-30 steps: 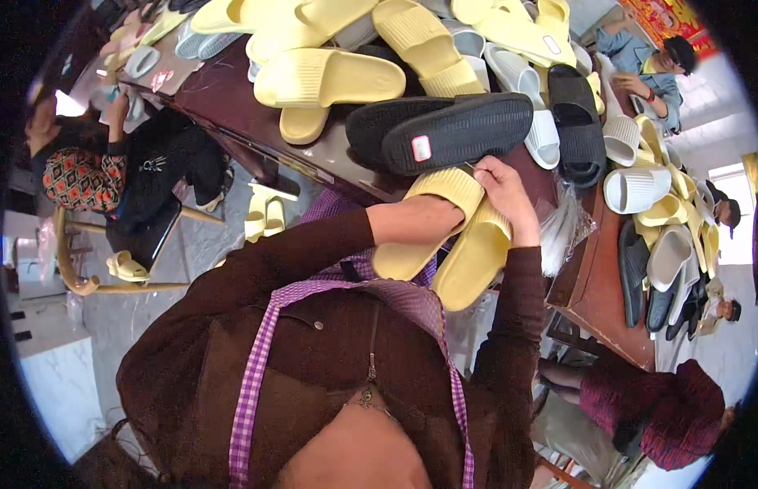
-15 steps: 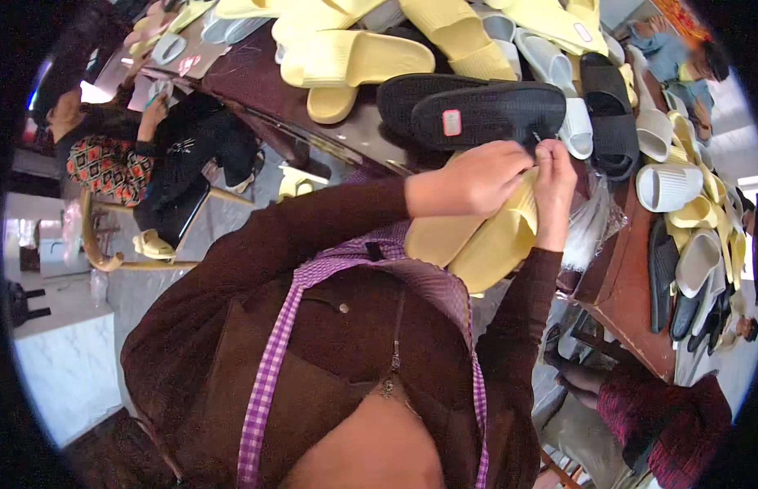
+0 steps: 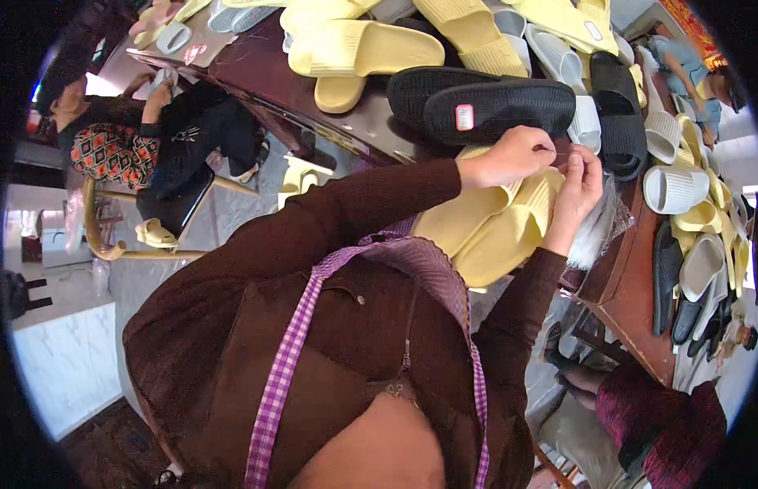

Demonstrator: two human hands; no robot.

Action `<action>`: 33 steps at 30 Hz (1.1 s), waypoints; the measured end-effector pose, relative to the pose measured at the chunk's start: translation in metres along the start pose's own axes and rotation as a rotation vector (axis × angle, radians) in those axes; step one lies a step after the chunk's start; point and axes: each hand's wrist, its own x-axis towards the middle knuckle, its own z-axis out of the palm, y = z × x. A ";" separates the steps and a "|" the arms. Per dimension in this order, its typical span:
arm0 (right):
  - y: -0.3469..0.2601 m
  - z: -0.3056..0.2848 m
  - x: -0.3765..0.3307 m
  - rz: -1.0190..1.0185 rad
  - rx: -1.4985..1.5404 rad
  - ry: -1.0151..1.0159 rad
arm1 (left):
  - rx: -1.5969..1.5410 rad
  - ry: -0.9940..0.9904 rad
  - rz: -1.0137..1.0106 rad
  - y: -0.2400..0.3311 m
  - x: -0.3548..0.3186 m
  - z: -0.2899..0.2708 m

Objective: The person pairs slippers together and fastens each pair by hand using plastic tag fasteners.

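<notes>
In front of my chest, a pair of yellow slide slippers (image 3: pixel 497 236) rests with soles toward me, below both hands. My left hand (image 3: pixel 509 159) is closed in a pinch over the straps. Beside it, my right hand (image 3: pixel 580 191) pinches with thumb and forefinger. A thin, pale strand (image 3: pixel 563 151) seems to run between the fingertips; its exact kind is too fine to make out. Just beyond the hands lies a pair of black slippers (image 3: pixel 501 110), one with a small red-edged label (image 3: pixel 464 117). A bundle of clear plastic strands (image 3: pixel 592 232) hangs next to my right wrist.
Yellow slippers (image 3: pixel 366 49), grey slippers (image 3: pixel 676 189) and black slides (image 3: pixel 621 147) are heaped across the dark red table (image 3: pixel 631 301). A seated person (image 3: pixel 114 159) is at the left, another person (image 3: pixel 684 69) at the far right. A wooden chair (image 3: pixel 110 253) stands left.
Both hands have shifted slightly right and moved a little apart, with the thin strand between them. The view has shifted slightly.
</notes>
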 end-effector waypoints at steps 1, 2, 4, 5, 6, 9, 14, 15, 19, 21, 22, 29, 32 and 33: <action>-0.001 0.002 -0.002 -0.003 -0.005 0.006 | -0.078 0.007 -0.024 -0.002 -0.003 -0.003; -0.004 0.002 -0.003 -0.007 0.011 0.019 | -0.163 0.005 -0.043 0.002 -0.005 -0.003; -0.008 0.004 -0.006 -0.018 0.044 0.042 | -0.259 -0.013 -0.055 0.007 -0.007 -0.004; -0.009 0.004 -0.006 -0.028 0.030 0.054 | -0.273 0.009 -0.041 0.009 -0.008 -0.004; -0.008 0.003 -0.007 0.006 0.038 0.011 | -0.288 0.030 -0.028 0.010 -0.008 -0.005; -0.006 0.005 -0.011 0.018 0.041 -0.028 | -0.332 0.033 -0.060 0.018 -0.011 -0.006; -0.008 0.008 -0.014 -0.054 -0.018 -0.055 | -0.372 -0.001 -0.142 0.024 -0.008 -0.009; -0.009 0.008 -0.015 -0.072 -0.045 -0.059 | -0.365 -0.010 -0.133 0.023 -0.007 -0.010; -0.013 0.010 -0.015 -0.153 -0.106 -0.044 | -0.328 -0.002 -0.088 0.021 -0.007 -0.012; -0.015 0.011 -0.015 -0.153 -0.114 -0.041 | -0.276 0.009 -0.055 0.014 -0.006 -0.013; -0.016 0.011 -0.015 -0.155 -0.125 -0.043 | -0.227 0.023 -0.020 0.013 -0.006 -0.014; -0.019 0.009 -0.016 -0.251 -0.255 -0.058 | -0.154 0.034 -0.002 0.010 -0.007 -0.014; -0.022 0.007 -0.016 -0.311 -0.330 -0.087 | -0.228 0.068 -0.054 0.012 -0.009 -0.013; -0.023 0.007 -0.016 -0.325 -0.350 -0.085 | -0.187 0.094 -0.042 0.011 -0.009 -0.013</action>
